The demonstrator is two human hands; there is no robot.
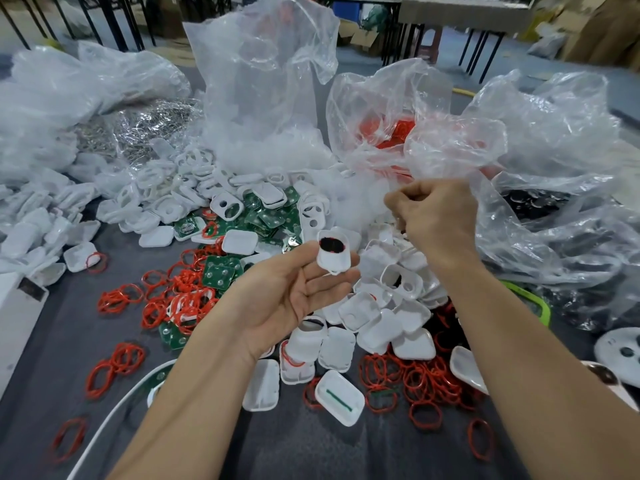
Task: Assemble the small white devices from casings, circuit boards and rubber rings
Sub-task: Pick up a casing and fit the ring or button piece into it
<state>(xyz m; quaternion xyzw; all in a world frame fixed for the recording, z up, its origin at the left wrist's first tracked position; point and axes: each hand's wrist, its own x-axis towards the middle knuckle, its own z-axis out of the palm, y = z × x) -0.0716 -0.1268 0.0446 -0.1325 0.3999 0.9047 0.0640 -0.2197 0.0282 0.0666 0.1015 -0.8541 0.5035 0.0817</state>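
Two palms raised — left hand pinches a casing, right hand curled, contents unclear.

The casing in your left hand is white, its round opening showing black streaked with red. Across the grey table cover the rubber rings are red-orange, the circuit boards green with pale dots. At bottom centre, one white shell carries a green stripe. A lime-green frame shows at the right edge.
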